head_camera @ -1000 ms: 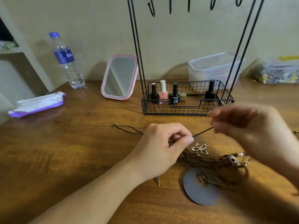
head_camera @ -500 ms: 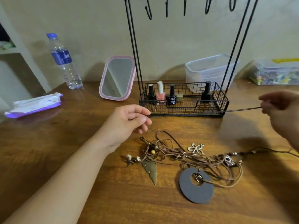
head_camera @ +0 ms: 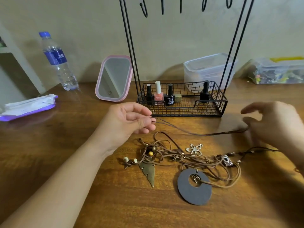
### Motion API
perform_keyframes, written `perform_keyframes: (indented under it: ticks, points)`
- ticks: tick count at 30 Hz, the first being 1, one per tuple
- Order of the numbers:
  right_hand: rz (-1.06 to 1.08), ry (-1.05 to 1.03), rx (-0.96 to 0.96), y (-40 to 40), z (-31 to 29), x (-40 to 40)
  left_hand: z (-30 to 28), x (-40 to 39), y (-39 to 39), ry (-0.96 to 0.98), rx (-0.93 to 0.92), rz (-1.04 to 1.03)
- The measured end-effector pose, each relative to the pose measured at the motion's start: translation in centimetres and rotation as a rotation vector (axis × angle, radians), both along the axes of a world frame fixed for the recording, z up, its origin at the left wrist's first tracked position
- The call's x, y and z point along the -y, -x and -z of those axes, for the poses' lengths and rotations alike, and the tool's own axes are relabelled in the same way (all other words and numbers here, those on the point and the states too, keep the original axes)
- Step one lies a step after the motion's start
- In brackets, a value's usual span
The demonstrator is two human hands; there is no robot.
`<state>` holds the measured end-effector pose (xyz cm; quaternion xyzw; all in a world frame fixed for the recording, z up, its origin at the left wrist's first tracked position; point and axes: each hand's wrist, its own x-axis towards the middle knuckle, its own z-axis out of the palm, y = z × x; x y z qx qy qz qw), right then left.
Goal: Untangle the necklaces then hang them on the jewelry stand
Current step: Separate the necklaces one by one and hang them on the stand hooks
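Note:
A thin dark cord necklace [head_camera: 194, 132] sags between my two hands just above the wooden table. My left hand [head_camera: 126, 120] pinches one end of it. My right hand [head_camera: 276, 124], blurred, holds the other end at the right. Below the cord lies a tangle of brown cord necklaces [head_camera: 189, 159] with a brass leaf pendant [head_camera: 148, 172], a dark round disc pendant [head_camera: 194, 186], a silver butterfly charm [head_camera: 195, 148] and a small camera charm [head_camera: 227, 160]. The black wire jewelry stand [head_camera: 181, 109] rises behind, its hooks [head_camera: 144, 7] at the top edge.
Several nail polish bottles [head_camera: 164, 94] stand in the stand's basket. A pink-framed mirror [head_camera: 114, 78] leans to its left, a water bottle [head_camera: 57, 61] and a wipes pack [head_camera: 28, 106] farther left. Clear plastic boxes [head_camera: 207, 68] sit against the wall at the right.
My hands pulled apart, drawing the dark cord out of the pile. Since half a second ago the right hand has dropped lower and the taut cord has gone slack.

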<state>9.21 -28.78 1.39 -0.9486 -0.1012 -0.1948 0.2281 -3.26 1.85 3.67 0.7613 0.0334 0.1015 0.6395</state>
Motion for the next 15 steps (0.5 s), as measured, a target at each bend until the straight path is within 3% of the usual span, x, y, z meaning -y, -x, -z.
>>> perform_keyframes:
  ticks: [2,4,7,15]
  points:
    - [-0.201,-0.132,0.059,2.4,-0.8,-2.1,0.0,1.2,0.2,0.006,0.002,0.081]
    - [-0.549,-0.409,-0.145,5.4,-1.4,-5.0,0.2,2.4,0.5,-0.006,0.004,0.160]
    - [-0.879,-0.538,-0.374,7.7,-0.4,-7.6,0.5,3.4,0.7,-0.053,0.023,0.215]
    - [-0.763,-0.334,-0.196,7.5,0.3,-8.0,0.3,3.2,0.9,-0.067,0.050,0.197]
